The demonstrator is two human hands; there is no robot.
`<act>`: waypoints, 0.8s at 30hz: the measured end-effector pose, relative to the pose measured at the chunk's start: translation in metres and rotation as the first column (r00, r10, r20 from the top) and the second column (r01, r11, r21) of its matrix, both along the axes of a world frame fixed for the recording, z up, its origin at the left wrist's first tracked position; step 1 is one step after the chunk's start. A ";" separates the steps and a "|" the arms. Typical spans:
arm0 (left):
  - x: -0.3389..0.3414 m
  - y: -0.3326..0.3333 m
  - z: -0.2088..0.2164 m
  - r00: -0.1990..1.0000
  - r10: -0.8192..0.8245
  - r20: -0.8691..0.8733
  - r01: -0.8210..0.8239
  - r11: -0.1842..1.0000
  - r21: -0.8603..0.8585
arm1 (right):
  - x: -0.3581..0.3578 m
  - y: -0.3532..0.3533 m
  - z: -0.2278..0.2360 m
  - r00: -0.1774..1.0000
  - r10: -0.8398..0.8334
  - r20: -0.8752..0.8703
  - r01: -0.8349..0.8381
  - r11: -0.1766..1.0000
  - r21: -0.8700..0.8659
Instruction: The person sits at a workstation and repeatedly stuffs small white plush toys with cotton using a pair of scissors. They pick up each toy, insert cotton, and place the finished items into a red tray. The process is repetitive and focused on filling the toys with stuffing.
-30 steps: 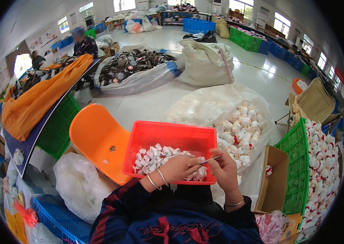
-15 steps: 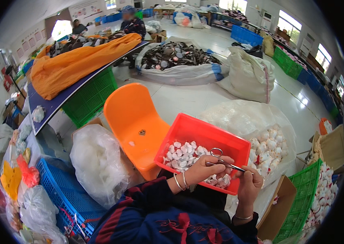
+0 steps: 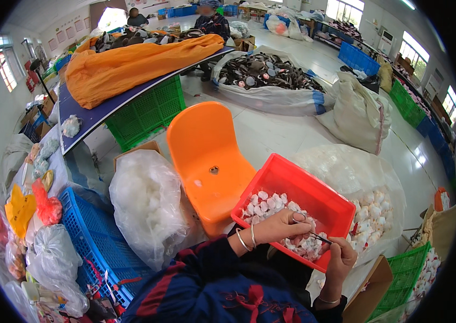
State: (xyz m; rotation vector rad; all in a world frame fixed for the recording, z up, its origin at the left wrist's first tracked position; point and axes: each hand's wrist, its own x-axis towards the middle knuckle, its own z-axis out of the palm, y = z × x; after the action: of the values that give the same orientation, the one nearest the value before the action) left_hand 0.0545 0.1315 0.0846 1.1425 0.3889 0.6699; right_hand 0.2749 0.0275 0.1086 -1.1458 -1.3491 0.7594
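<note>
tool (image 3: 319,237), one, in curled left hand (image 3: 280,228), over one red bin (image 3: 329,209); right hand (image 3: 342,256) half-curled, grip unclear

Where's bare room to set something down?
The orange chair seat is nearly bare, between the stuffing bag and red tub; bare floor lies between it and the cream sack. Crowded: the tub's near side, white pieces under the left hand, right hand nearby.

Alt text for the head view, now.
The left hand holds a looped metal tool, its tip at the right hand, over a red bin of small white pieces. An orange chair stands left; clear plastic with more white items lies right.
</note>
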 end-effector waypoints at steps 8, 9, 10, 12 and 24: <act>-0.036 0.003 0.011 0.978 0.124 0.166 -0.139 0.987 0.079 | -0.022 0.003 0.012 0.985 0.174 -0.019 -0.172 0.983 0.055; -0.045 0.006 0.020 0.942 0.094 0.321 -0.154 0.974 0.166 | -0.019 0.002 0.010 0.983 0.176 -0.047 -0.172 0.982 0.076; -0.055 0.007 0.029 0.883 0.054 0.466 -0.188 0.951 0.246 | -0.025 0.000 0.018 0.993 0.116 0.022 -0.118 0.989 0.092; -0.065 0.009 0.050 0.722 -0.140 0.678 -0.185 0.905 0.384 | -0.021 0.003 0.018 0.993 0.108 0.042 -0.109 0.994 0.024; -0.029 -0.035 0.123 0.522 -0.497 0.693 0.062 0.833 0.550 | 0.000 -0.001 -0.014 0.998 -0.028 0.056 0.034 0.994 -0.107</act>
State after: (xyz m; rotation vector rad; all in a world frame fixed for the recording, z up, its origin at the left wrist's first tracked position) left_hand 0.0256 0.0961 0.2081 1.1617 -0.8256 0.9421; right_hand 0.2746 0.0265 0.0949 -1.2777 -1.3457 0.7917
